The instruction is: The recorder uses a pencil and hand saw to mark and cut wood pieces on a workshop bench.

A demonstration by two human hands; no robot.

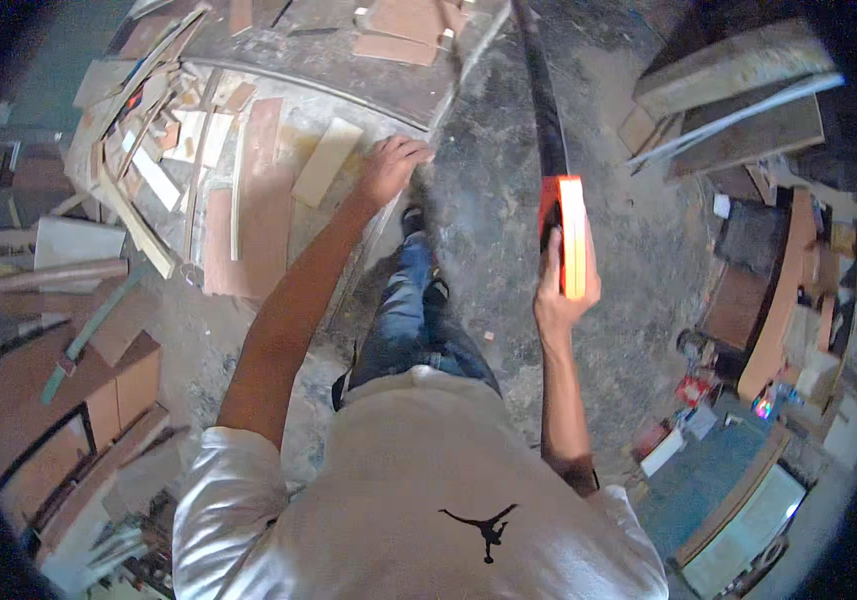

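A handsaw with an orange handle (572,235) is in my right hand (560,285), whose fingers wrap round the grip. Its long dark blade (548,105) points away from me, over the grey floor. My left hand (395,170) is stretched out by the edge of a low pale work surface (298,235). The fingers there are loosely extended and I see nothing in them; whether they touch the edge I cannot tell. Beside that hand a pale rectangular board (327,162) lies on the surface, with a longer brownish board (260,190) to its left.
Wood strips and offcuts (153,170) crowd the far left. Stacked boards (738,90) lean at the far right. A cluttered bench (773,290) stands on the right, with a blue-topped table (703,480) nearer me. Brown panels (98,400) fill the left side.
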